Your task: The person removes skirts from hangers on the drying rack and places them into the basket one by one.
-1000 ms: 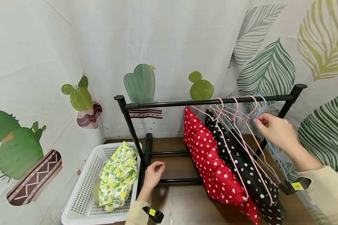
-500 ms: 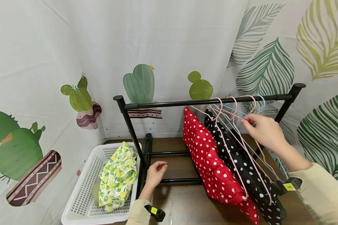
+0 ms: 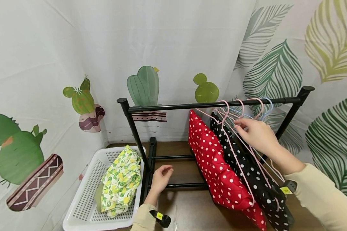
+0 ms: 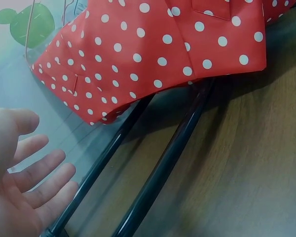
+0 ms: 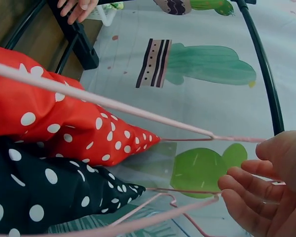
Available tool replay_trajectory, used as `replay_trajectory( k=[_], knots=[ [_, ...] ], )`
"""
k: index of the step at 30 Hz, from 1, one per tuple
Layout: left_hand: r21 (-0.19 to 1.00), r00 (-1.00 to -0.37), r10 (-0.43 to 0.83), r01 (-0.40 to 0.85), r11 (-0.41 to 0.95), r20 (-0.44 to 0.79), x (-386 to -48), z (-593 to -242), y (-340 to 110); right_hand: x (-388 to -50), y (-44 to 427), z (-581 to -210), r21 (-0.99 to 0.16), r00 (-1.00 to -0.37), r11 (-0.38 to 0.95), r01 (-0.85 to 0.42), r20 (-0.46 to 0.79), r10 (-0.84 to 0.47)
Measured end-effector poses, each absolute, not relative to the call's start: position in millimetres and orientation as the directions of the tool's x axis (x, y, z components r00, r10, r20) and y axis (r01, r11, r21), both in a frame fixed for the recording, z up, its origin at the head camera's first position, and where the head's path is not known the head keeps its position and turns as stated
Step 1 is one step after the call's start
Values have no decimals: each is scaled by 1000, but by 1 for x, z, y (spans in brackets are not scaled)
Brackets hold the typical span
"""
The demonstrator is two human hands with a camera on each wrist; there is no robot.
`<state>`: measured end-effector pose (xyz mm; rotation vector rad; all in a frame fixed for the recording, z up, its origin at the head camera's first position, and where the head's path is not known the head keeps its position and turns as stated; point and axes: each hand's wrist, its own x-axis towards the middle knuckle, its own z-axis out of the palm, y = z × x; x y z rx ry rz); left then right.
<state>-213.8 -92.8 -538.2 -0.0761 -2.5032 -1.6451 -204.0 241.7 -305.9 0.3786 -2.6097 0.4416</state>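
Several pink and blue hangers hang on the black rail (image 3: 173,106); a red polka-dot garment (image 3: 211,154) and a black polka-dot garment (image 3: 248,166) are on hangers at its right part. My right hand (image 3: 257,134) is at the necks of the pink hangers, just below the rail. In the right wrist view that hand (image 5: 271,192) has thumb and fingers apart, fingertips at a pink hanger (image 5: 138,224); whether they touch is unclear. My left hand (image 3: 160,178) hovers by the rack's left side, holding nothing; in the left wrist view its fingers (image 4: 44,173) are spread loosely.
A white perforated basket (image 3: 82,199) with a yellow-green lemon-print garment (image 3: 121,183) stands left of the rack. The rack's left post (image 3: 137,138) rises between basket and hangers. Its lower bars (image 3: 185,185) cross above the brown table (image 3: 188,211). A printed curtain hangs behind.
My right hand has moved left along the hangers, from the blue one to the pink ones. My left hand has shifted slightly right. The garments have stayed in place.
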Motion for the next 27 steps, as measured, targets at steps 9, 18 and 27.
replay_trajectory(
  k=[9, 18, 27],
  knots=[
    [917, -989, -22, 124, 379, 143, -215, -543, -90, -212, 232, -309, -231, -881, 912, -338, 418, -221],
    [915, -989, -12, 135, 381, 150, -215, -545, -83, -216, 223, -311, -259, -893, 908, -330, 397, -212],
    [936, -998, 31, 61, 346, 54, -216, -544, -78, -225, 216, -314, -265, -902, 905, -332, 370, -222]
  ],
)
